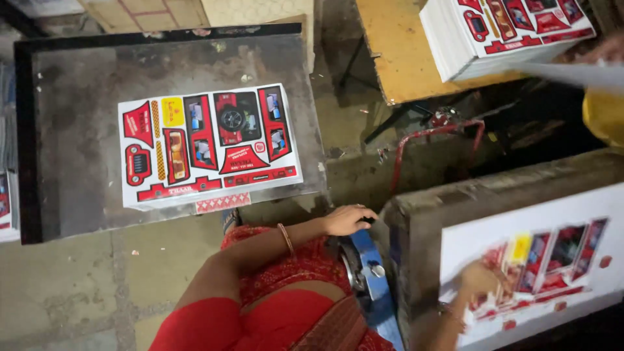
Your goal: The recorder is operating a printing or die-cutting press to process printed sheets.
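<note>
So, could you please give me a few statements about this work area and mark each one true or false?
1. The left hand rests on a dark knob at the edge of the machine. True.
2. The right hand is lifted clear of everything. False: it lies on the printed sheet on the machine bed.
3. A stack of printed sheets lies on the dark metal table. True.
4. The stack at the top right sits on the floor. False: it sits on a yellow wooden table.
5. The sheets are printed mostly in blue. False: mostly red, with black and yellow.
</note>
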